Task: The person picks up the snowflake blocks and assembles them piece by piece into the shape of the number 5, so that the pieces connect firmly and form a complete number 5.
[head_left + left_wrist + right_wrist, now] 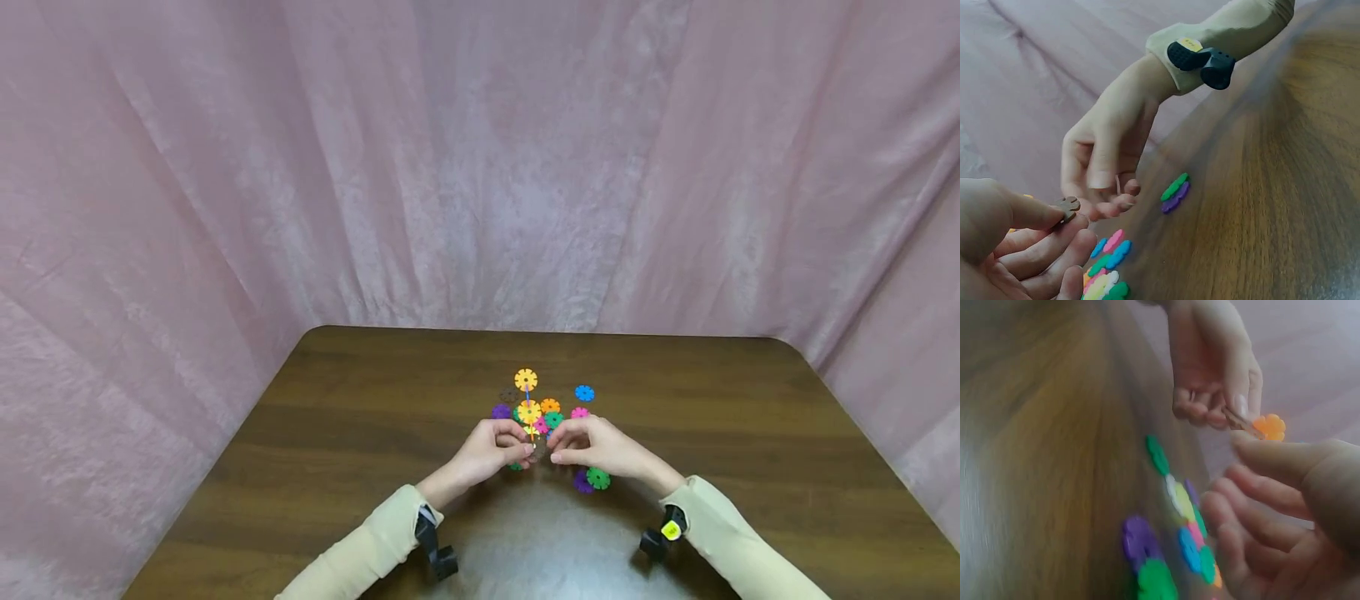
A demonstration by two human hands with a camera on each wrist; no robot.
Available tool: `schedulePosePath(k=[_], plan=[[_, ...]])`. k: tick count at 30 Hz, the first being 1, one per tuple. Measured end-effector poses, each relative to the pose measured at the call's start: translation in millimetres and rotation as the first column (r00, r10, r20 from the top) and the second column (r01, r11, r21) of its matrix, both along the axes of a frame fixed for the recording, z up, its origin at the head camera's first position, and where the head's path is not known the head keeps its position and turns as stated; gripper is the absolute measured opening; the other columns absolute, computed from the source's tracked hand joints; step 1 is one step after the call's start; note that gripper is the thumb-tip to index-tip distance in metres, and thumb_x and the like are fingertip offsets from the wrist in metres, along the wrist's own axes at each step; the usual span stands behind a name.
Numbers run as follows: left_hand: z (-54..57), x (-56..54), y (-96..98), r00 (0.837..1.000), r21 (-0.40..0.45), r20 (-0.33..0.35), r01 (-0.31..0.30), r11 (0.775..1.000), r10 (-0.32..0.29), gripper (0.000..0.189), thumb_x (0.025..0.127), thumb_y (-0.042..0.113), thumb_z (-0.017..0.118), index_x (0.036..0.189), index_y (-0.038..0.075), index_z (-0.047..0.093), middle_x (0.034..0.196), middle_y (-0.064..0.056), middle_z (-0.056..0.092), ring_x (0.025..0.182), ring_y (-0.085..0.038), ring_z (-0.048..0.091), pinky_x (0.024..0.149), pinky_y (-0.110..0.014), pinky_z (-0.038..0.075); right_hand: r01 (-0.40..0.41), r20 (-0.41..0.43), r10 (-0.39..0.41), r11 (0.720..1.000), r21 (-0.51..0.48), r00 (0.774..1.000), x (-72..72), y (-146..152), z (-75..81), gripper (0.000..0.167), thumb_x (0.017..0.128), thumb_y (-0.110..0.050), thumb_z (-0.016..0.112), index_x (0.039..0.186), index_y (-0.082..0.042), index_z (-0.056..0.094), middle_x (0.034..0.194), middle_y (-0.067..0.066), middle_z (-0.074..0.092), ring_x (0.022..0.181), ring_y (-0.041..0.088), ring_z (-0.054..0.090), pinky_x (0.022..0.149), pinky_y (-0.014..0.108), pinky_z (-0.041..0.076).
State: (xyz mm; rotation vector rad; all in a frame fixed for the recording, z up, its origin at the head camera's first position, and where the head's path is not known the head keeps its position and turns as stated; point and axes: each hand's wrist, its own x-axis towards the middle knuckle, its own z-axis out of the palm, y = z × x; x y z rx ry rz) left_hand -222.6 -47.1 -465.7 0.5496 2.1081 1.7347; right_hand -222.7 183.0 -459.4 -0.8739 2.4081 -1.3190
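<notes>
In the head view my left hand [498,446] pinches a brown notched disc [538,450] between thumb and fingers. The same brown disc [1068,209] shows edge-on at the fingertips in the left wrist view. Above it in the head view stand a yellow disc [529,412], a blue disc seen edge-on [527,396] and another yellow disc [526,379], apparently slotted together in a chain. My right hand [592,444] hovers just right of the brown disc. Its fingers [1113,203] bend loosely, with nothing visible between them.
Loose discs lie behind and under the hands, among them a blue one [585,392], an orange one [551,406] and a purple one [501,412]. A green disc [598,477] overlaps a purple disc below the right hand. Pink curtains [510,167] surround the wooden table [360,400].
</notes>
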Motion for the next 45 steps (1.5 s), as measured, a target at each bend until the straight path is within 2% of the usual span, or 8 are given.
schedulePosePath(k=[5,12,19,22,27,34,38,45], plan=[[-1.7,-2.4,-3.3,0.999,0.021,0.021,-0.026,0.999,0.026,0.013,0.09,-0.001,0.062,0.097,-0.011,0.058,0.089,-0.031,0.07,0.071,-0.02,0.072,0.071,-0.036,0.059,-0.033,-0.041,0.037,0.994,0.1,0.998,1.2,6.4,2.9,0.018,0.085,-0.014,0.074,0.098,-0.003,0.068,0.093,0.011,0.069,0.077,0.006,0.064,0.073,0.023,0.054],[-2.3,-2.6,-5.5,0.999,0.02,0.021,-0.036,0.999,0.036,0.014,0.092,0.0,0.06,0.099,-0.012,0.056,0.09,-0.033,0.068,0.077,-0.037,0.071,0.068,-0.034,0.059,-0.023,-0.083,0.041,0.977,0.214,0.996,3.0,13.8,6.3,0.025,0.078,-0.019,0.081,0.096,-0.007,0.068,0.09,0.005,0.07,0.076,0.008,0.061,0.071,0.024,0.053],[-4.4,-1.5,-7.9,0.997,0.004,0.042,-0.058,0.998,0.057,0.014,0.093,0.001,0.059,0.099,-0.01,0.056,0.092,-0.032,0.069,0.073,-0.021,0.072,0.07,-0.038,0.058,-0.033,-0.085,0.065,0.941,0.336,0.994,4.5,15.9,6.2,0.029,0.071,-0.022,0.086,0.091,-0.013,0.067,0.083,-0.002,0.063,0.077,0.012,0.055,0.068,0.022,0.046],[-4.5,-2.0,-8.6,0.996,0.012,0.06,-0.061,0.998,0.06,0.015,0.093,0.003,0.059,0.1,-0.009,0.055,0.093,-0.031,0.069,0.073,-0.02,0.072,0.07,-0.036,0.059,-0.022,-0.114,0.065,0.938,0.345,0.991,4.0,15.2,4.5,0.026,0.069,-0.019,0.087,0.085,-0.014,0.066,0.079,-0.002,0.06,0.075,0.01,0.052,0.066,0.021,0.043],[-2.9,-2.3,-9.1,0.994,0.017,0.091,-0.061,0.998,0.059,0.018,0.093,0.004,0.059,0.103,-0.01,0.055,0.096,-0.032,0.069,0.077,-0.027,0.073,0.072,-0.037,0.059,-0.012,-0.154,0.071,0.935,0.355,0.986,3.0,14.4,3.3,0.025,0.069,-0.017,0.087,0.079,-0.013,0.064,0.075,-0.002,0.059,0.072,0.008,0.051,0.065,0.02,0.042],[-1.2,-1.2,-9.1,0.992,0.019,0.117,-0.055,0.998,0.053,0.018,0.094,0.005,0.059,0.103,-0.009,0.055,0.098,-0.032,0.069,0.08,-0.032,0.073,0.072,-0.036,0.059,0.066,-0.165,0.002,0.912,0.405,0.986,5.8,13.5,4.4,0.027,0.07,-0.026,0.087,0.074,-0.015,0.062,0.071,-0.004,0.055,0.067,0.005,0.044,0.062,0.021,0.037],[-2.1,-1.1,-8.3,0.99,0.029,0.131,-0.05,0.998,0.046,0.015,0.094,0.004,0.058,0.102,-0.008,0.055,0.098,-0.032,0.068,0.078,-0.029,0.073,0.072,-0.034,0.059,0.04,-0.13,0.01,0.926,0.375,0.991,8.2,13.5,6.4,0.028,0.072,-0.023,0.085,0.074,-0.012,0.059,0.069,-0.001,0.054,0.064,0.003,0.042,0.059,0.02,0.036],[-3.7,-0.8,-7.4,0.988,0.035,0.151,-0.038,0.999,0.033,0.012,0.094,0.004,0.058,0.101,-0.005,0.056,0.097,-0.028,0.07,0.074,-0.019,0.073,0.071,-0.031,0.058,-0.013,-0.095,0.042,0.958,0.287,0.995,9.5,15.3,5.4,0.028,0.081,-0.019,0.077,0.076,-0.01,0.052,0.064,-0.009,0.046,0.056,0.002,0.041,0.053,0.017,0.034]])
